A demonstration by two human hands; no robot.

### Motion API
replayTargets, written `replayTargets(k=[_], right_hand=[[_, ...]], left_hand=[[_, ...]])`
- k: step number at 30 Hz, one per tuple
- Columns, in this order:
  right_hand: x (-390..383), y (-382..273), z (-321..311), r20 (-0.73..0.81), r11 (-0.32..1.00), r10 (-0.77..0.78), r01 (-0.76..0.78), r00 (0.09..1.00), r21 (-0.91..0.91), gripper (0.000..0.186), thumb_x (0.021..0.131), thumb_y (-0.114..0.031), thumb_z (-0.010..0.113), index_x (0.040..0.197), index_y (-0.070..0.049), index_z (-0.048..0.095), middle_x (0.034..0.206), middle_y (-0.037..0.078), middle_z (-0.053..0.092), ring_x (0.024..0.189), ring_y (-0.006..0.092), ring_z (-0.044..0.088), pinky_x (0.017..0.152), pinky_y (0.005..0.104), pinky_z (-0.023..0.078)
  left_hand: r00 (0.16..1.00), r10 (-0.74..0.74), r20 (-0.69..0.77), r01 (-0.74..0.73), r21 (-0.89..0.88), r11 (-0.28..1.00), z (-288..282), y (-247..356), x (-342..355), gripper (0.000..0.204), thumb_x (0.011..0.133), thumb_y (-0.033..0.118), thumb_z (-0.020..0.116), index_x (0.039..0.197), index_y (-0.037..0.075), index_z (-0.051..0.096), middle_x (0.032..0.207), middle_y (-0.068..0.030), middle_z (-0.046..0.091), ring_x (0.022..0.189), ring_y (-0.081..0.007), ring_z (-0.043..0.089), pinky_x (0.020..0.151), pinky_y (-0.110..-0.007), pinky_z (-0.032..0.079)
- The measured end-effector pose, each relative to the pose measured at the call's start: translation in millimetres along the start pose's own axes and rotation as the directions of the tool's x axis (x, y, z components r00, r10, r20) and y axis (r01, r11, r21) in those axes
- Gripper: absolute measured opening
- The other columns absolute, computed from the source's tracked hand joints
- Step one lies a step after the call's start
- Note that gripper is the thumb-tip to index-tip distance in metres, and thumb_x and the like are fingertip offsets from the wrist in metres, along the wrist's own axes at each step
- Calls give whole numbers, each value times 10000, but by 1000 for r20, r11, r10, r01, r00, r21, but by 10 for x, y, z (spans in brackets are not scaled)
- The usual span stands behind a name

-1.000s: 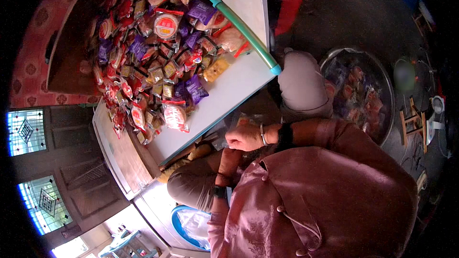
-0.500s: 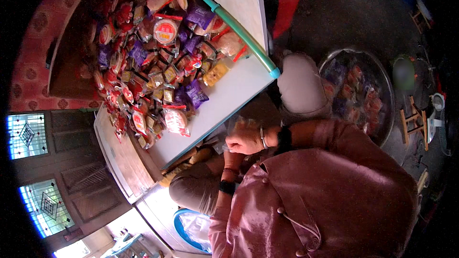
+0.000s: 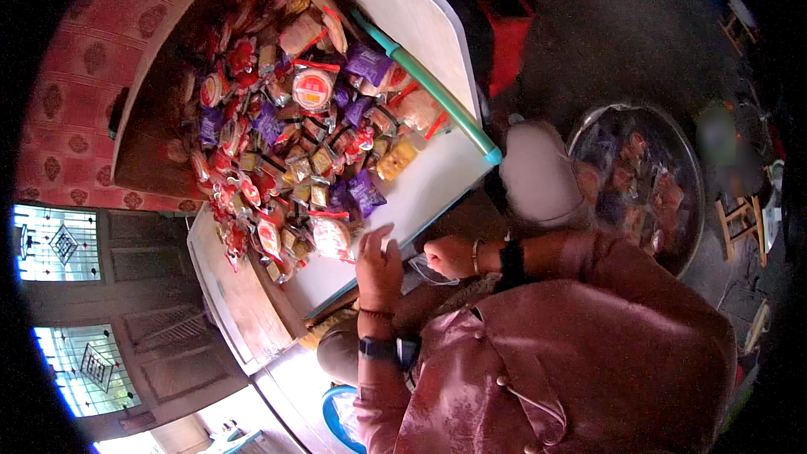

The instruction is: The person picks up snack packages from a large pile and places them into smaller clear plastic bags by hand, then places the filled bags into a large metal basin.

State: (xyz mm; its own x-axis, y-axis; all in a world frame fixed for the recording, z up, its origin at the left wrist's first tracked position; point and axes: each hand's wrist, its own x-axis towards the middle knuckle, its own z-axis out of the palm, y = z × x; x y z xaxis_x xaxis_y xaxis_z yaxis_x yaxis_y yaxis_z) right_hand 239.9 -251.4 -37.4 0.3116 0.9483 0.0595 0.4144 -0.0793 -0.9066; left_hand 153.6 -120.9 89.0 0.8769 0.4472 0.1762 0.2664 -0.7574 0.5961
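Since the earlier frame my left hand (image 3: 380,267) has lifted off my lap and now reaches up to the near edge of the white table (image 3: 424,193), fingers spread apart and holding nothing, right beside a clear snack packet (image 3: 330,235) at the edge of the heap. My right hand (image 3: 450,256) sits closed on a thin clear plastic bag (image 3: 420,269) just below the table edge. The heap of wrapped snacks (image 3: 286,134) lies high across the table, mostly red, purple and yellow. I judge the bagging barely begun: I cannot see anything inside the bag, and nearly all packets remain on the table. A round metal tray (image 3: 672,168) of packets sits on the floor to my right.
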Motion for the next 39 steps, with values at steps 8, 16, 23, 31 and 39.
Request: replayTargets(k=[8, 16, 23, 31, 39], right_hand=[[7, 102, 146, -159, 998, 57, -63, 986, -28, 114, 742, -121, 573, 705, -19, 537, 681, 196, 568, 621, 372, 562, 533, 430, 420], [30, 184, 272, -204, 996, 30, -13, 978, 87, 130, 733, -151, 565, 669, -44, 527, 595, 148, 528, 514, 281, 486, 498, 421, 373], [47, 271, 323, -231, 995, 15, 10, 973, 104, 145, 729, -135, 566, 644, -31, 511, 589, 160, 530, 524, 282, 502, 482, 417, 363], [22, 283, 236, -98, 994, 92, -86, 991, 65, 144, 774, -126, 552, 713, 1, 520, 649, 188, 562, 586, 303, 557, 520, 419, 404], [48, 109, -19, 117, 991, 4, 11, 993, -132, 182, 820, -161, 534, 725, -8, 515, 662, 190, 559, 611, 323, 558, 551, 413, 420]], left_hand=[[994, 47, 100, -68, 218, 973, 445, 161, 730, 544, 850, 147, 510, 1339, -5, 328, 1412, -224, 270, 1236, -366, 391, 969, -391, 399], [995, -66, 80, 31, 377, 926, 763, 8, 739, 549, 816, 292, 587, 1286, 96, 381, 1100, -176, 475, 916, -359, 573, 719, -463, 508], [987, -147, -65, 151, 74, 986, 731, 98, 709, 347, 807, 169, 549, 1120, 85, 426, 941, -213, 564, 773, -402, 592, 604, -462, 498], [869, -288, 401, 429, -902, 38, 311, 85, 275, 317, 898, 237, 444, 1162, 62, 431, 881, -116, 594, 651, -138, 526, 556, -284, 444], [730, -523, 440, 530, -848, 27, 40, 160, -390, 266, 898, 281, 512, 997, 43, 575, 880, -54, 597, 705, -111, 515, 625, -232, 415]])
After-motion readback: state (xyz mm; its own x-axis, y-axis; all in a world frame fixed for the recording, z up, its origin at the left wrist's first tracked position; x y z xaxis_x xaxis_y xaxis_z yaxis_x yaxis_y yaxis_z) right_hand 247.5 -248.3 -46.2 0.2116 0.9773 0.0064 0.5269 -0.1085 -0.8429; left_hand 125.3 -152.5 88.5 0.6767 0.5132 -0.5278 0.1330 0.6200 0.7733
